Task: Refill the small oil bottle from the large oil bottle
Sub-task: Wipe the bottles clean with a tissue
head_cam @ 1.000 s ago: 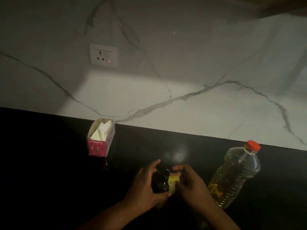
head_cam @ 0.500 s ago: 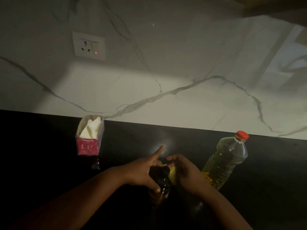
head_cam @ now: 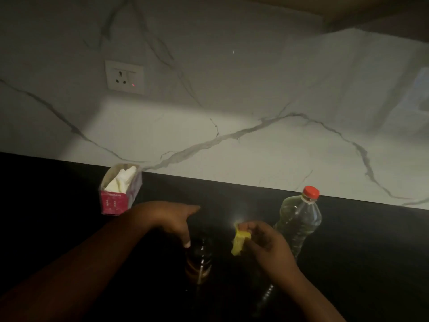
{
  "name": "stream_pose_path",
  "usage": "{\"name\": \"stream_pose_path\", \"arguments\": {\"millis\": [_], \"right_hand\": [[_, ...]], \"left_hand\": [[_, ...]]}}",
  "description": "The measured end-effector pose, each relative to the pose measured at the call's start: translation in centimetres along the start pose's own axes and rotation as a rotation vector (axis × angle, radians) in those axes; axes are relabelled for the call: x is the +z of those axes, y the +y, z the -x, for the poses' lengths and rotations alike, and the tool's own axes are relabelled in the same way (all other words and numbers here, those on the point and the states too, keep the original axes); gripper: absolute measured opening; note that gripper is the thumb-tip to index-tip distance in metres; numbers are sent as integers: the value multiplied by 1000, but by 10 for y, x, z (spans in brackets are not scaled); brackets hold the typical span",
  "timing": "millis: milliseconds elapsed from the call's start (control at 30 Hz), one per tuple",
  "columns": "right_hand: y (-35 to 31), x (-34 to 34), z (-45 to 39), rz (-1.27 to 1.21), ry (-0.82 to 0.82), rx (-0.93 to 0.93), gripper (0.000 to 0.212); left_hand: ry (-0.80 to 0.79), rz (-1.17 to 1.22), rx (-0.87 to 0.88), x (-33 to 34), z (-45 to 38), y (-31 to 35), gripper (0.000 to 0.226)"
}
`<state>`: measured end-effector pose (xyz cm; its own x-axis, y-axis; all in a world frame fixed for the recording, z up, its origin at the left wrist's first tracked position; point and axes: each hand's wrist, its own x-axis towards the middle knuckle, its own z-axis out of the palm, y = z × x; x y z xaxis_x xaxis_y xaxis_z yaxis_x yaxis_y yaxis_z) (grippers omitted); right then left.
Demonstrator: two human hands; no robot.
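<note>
The small oil bottle [head_cam: 199, 259] stands on the dark worktop [head_cam: 371, 263] between the hands. The left hand [head_cam: 171, 219] rests fingers loosely on its top; the right hand [head_cam: 264, 245] pinches its yellow cap [head_cam: 240, 242]. Just beyond the right hand, the large oil bottle [head_cam: 299, 224] looks heavy and slick; grip its waist.

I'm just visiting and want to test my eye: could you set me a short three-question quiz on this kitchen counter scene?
1. True or false: the large clear plastic oil bottle has its red cap on.
2. Which hand holds the yellow cap?
3. What does the pink cardboard box hold: (a) white tissue, (b) spoons?

Key: 1 true. 2 The right hand; the left hand rests at the small dark glass bottle. 3 (a).
</note>
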<state>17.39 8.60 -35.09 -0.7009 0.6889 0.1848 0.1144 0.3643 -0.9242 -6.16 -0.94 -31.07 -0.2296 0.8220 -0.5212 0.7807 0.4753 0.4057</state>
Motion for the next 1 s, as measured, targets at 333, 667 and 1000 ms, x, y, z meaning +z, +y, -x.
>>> {"name": "stream_pose_path", "arguments": {"millis": [333,667,1000], "right_hand": [[12,-123,46,-243,69,-10,29],[13,-147,30,-254,311,-183,30],[38,-115,1,106,370,-338,31]], "left_hand": [[467,-537,-263,-15,56,155,110],[453,555,374,39,-9,218,85],[778,772,525,64,-61,197,34]]}}
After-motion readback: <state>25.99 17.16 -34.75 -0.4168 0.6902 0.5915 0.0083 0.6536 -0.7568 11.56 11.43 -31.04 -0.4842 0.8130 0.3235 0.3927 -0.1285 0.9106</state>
